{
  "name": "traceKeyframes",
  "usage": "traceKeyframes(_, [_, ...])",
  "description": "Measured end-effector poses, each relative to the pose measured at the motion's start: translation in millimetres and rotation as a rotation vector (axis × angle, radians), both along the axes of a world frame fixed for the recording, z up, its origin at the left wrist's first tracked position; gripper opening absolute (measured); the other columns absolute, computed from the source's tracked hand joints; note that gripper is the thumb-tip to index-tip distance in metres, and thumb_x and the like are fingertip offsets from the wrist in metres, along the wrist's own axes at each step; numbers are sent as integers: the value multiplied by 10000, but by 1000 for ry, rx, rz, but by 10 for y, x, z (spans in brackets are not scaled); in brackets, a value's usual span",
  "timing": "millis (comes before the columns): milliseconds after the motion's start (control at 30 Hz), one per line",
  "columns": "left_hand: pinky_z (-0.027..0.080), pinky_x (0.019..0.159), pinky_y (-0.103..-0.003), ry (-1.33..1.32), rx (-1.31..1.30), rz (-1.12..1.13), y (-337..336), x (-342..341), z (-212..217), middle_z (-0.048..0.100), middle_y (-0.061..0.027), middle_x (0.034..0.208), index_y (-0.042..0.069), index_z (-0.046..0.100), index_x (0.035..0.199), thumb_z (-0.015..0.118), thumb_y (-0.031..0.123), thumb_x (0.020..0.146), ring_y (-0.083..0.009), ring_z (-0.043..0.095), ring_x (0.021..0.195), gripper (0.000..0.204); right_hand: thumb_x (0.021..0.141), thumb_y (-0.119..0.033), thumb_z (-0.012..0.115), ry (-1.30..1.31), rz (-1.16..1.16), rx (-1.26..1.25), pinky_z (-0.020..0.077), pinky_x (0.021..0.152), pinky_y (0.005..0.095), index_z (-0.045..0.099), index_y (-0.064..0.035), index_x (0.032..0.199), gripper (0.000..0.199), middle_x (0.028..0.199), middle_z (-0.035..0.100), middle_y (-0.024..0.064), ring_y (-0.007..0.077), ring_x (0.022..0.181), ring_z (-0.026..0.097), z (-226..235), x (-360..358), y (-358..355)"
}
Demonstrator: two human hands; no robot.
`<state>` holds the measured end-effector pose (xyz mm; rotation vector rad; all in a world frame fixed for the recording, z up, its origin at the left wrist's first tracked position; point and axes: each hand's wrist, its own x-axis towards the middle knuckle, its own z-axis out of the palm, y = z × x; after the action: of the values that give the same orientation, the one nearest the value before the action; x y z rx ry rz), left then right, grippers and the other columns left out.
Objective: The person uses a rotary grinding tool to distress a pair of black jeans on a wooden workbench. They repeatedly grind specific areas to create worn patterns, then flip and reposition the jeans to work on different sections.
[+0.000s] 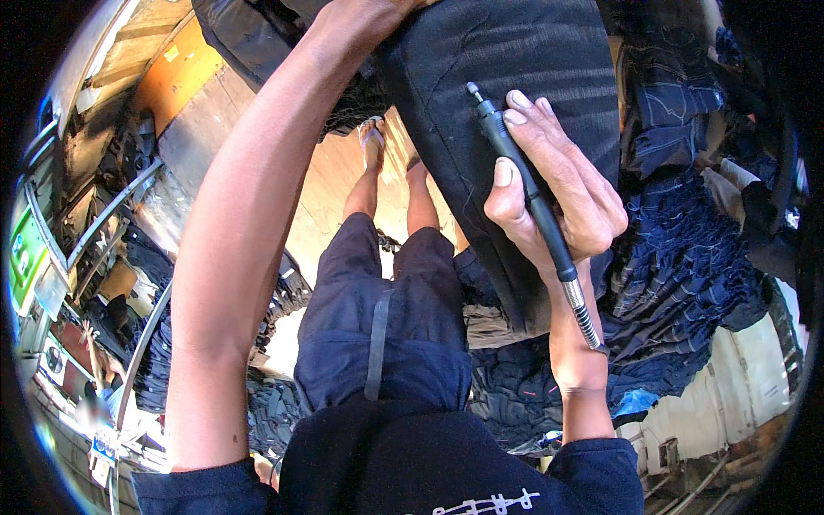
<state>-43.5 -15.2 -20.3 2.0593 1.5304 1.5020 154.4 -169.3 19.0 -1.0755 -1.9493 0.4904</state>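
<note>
Pen-shaped tool [542, 215] in the right hand [577, 206], lying obliquely above a dark cloth piece [429, 112], its tip toward the upper left and its rear toward the lower right. The barrel is slender, black and round in section, slightly thicker toward the front, where a dark collar narrows to a short nose ending in a small rounded, greyish tip. At the rear, a bright metal sleeve passes into a coiled metal spring, which runs back over the wrist. The right fingers are clamped on the barrel in a pen-like hold, the thumb on its left side and the other fingers on its right; the front end projects free beyond the fingertips. Whether the tip touches the cloth cannot be told from this angle. The cloth piece is nearly black, broad at the top and narrower below, with pale streaks across its upper part and a few loose threads along its left side. The left hand [407, 5] lies at the upper margin, over the top of the cloth and largely cut off, so the state of its fingers cannot be told. To the right, heaped dark garments [678, 249] show a bluish sheen and light stitching.
</note>
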Motion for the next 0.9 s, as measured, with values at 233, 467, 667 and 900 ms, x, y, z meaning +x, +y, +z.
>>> traceKeyframes(233, [477, 1016, -449, 8, -13, 16, -12, 2, -3, 685, -114, 1072, 48, 719, 858, 932, 335, 795, -322, 623, 1118, 363, 862, -48, 719, -69, -52, -58, 618, 1028, 473, 800, 64, 1136, 307, 1122, 806, 247, 385, 1130, 780, 71, 6, -57])
traceKeyframes(467, [459, 1046, -453, 35, -27, 26, -8, 9, 8, 682, -115, 1097, 56, 721, 866, 927, 348, 800, -323, 607, 1152, 364, 850, -93, 763, -70, -127, -43, 640, 995, 456, 805, 51, 1097, 290, 1078, 811, 222, 367, 1079, 797, 48, 37, -70])
traceKeyframes(667, [458, 1051, -462, 38, -31, 17, -6, 5, -14, 681, -123, 1102, 53, 722, 880, 925, 363, 804, -328, 605, 1154, 378, 920, -130, 741, -77, -118, -78, 615, 1031, 458, 791, 55, 1166, 312, 1162, 800, 244, 382, 1154, 771, 49, 55, -90])
traceKeyframes(900, [477, 1029, -455, 64, 6, 24, 12, -7, -21, 694, -133, 1090, 50, 722, 869, 926, 351, 806, -331, 622, 1132, 369, 896, -114, 725, -101, -142, -107, 608, 1044, 461, 787, 64, 1161, 325, 1151, 802, 246, 381, 1156, 772, 88, 82, -163])
